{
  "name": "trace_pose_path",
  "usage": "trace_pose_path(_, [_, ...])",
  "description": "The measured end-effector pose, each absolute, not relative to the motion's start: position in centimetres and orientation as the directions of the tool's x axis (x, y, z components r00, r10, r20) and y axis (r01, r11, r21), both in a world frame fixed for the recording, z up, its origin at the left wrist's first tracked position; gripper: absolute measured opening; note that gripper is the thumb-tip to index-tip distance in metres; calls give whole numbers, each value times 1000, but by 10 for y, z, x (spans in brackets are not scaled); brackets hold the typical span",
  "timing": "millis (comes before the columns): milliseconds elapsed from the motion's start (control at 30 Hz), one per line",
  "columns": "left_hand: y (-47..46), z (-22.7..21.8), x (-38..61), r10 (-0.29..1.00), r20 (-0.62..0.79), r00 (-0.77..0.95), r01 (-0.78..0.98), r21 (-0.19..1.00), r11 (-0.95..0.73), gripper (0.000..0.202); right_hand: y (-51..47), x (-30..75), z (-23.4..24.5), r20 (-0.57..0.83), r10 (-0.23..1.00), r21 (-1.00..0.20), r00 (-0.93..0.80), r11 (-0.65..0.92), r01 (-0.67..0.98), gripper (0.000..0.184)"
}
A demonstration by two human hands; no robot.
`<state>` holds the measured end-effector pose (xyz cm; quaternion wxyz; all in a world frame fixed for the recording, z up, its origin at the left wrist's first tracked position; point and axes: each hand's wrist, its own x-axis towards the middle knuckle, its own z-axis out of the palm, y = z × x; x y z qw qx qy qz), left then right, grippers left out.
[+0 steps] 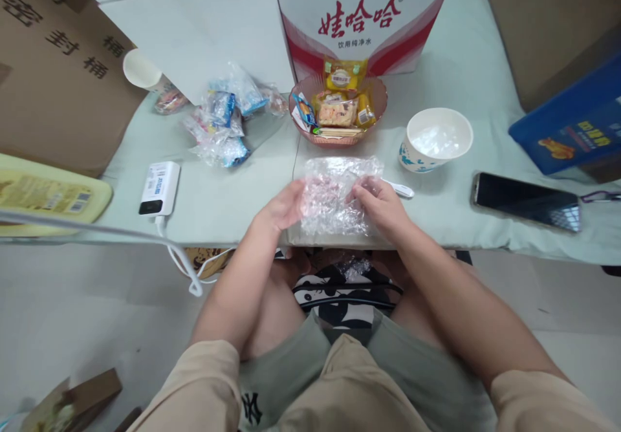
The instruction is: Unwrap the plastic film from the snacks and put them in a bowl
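Note:
A clear, crinkled piece of bubble wrap point(334, 209) is spread between my hands at the front of the table. My left hand point(285, 204) grips its left edge, with some fingers behind the see-through plastic. Thumb and fingertips of my right hand point(377, 202) pinch it on the right side. A slim white utensil point(400, 189) lies just beyond the right hand, partly hidden by it. Right behind the wrap stands a pink bowl point(334, 141) of packaged snacks. To the right is a paper cup point(431, 138) with clear plastic inside.
Crumpled wrappers point(220, 121) lie back left, near a tipped paper cup point(140, 70). A white power bank point(160, 186) with a cable sits left; a phone point(526, 200) lies right. Boxes point(361, 18) line the back. A bottle point(53, 193) lies at the left edge.

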<state>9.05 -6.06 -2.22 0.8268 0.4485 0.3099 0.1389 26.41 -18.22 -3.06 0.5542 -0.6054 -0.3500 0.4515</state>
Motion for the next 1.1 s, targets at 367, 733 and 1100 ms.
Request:
trace_pose_path(367, [-61,-22,85,704,-235,670,68,964,257,39,-190,280,-28,-144,940,-986,309,-109,-129,40])
trace_pose_path(733, [-51,-23,87,686,-240,687,153,970,187,39,-190,288,-33,-168,941,-981,293,-189,45,34])
trace_pose_path(1100, [-92,-11,88,940,201,276,290,915,-281,16,-177,272,-23,126,881,-982,457,46,182,9])
